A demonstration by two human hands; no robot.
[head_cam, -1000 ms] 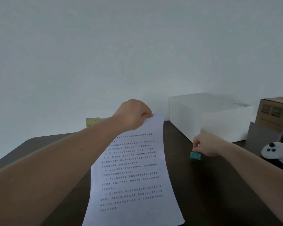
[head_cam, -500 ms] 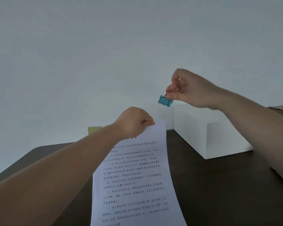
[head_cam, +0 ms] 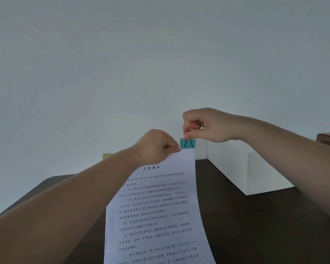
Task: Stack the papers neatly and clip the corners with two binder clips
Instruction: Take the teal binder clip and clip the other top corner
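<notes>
The left hand (head_cam: 156, 146) is pinching the top edge of the papers (head_cam: 156, 216), holding them raised above the dark bench (head_cam: 265, 225) so the sheets are hanging down toward the camera. Just to its right, the right hand (head_cam: 204, 125) is gripping the wire handles of a teal binder clip (head_cam: 187, 143), whose body is sitting right at the papers' top right corner, below the fingers. A white box (head_cam: 255, 168) is resting on the bench behind.

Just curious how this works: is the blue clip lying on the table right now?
No, the teal binder clip is held up in the air by the right hand, at the top corner of the papers.
</notes>
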